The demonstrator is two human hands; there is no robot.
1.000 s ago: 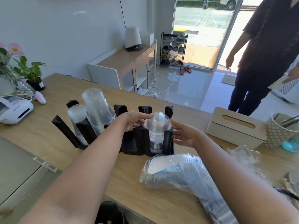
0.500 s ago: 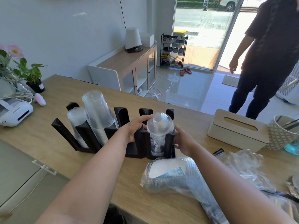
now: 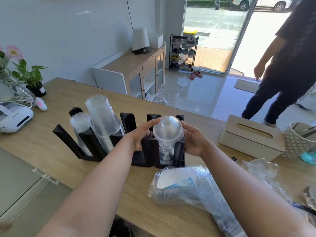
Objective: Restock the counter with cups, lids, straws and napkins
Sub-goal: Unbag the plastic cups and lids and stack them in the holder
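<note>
1. left hand (image 3: 139,136) and right hand (image 3: 194,141) curl round the dome lids (image 3: 168,132), one on each side.
2. lids stand in the rack (image 3: 148,155), rightmost slot, walls snug.
3. bag of lids (image 3: 184,187) crowds the near desk (image 3: 42,147) edge; bare wood right of the rack.

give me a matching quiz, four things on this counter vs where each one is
Things
1 dome lid stack
2 tall clear cup stack
3 wooden tissue box
4 plastic-wrapped sleeve

Places
a lying on its side at the counter's near edge
b leaning in the black organizer's second slot from the left
c held between the left hand and right hand, in the organizer's right-end slot
d right of the organizer, beside the patterned basket

Pairs: 1-c, 2-b, 3-d, 4-a
</note>
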